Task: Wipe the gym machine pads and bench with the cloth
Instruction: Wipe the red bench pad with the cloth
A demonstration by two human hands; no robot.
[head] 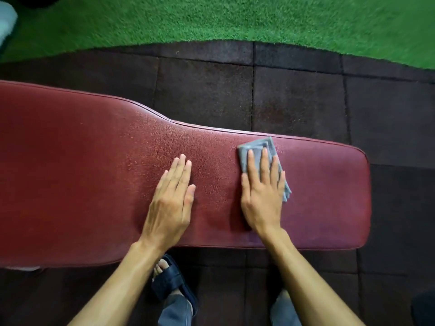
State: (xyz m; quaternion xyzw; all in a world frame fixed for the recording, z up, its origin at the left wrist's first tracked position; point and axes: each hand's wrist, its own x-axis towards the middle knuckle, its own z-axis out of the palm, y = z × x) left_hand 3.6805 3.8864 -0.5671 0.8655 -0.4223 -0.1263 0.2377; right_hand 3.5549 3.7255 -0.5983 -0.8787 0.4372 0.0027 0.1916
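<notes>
A dark red padded bench (82, 172) runs across the view, wide at the left and narrower toward its rounded right end. Small water droplets sit on its middle. A folded grey cloth (266, 147) lies on the narrow part. My right hand (261, 191) lies flat on the cloth, fingers spread and pointing away from me, pressing it onto the pad. My left hand (173, 196) rests flat on the bare pad to the left of the cloth, fingers together, holding nothing.
Dark rubber floor tiles (294, 95) surround the bench. Green artificial turf (235, 17) covers the far side. My foot in a dark sandal (169, 278) stands below the bench's near edge. A pale object (6, 22) shows at the top left corner.
</notes>
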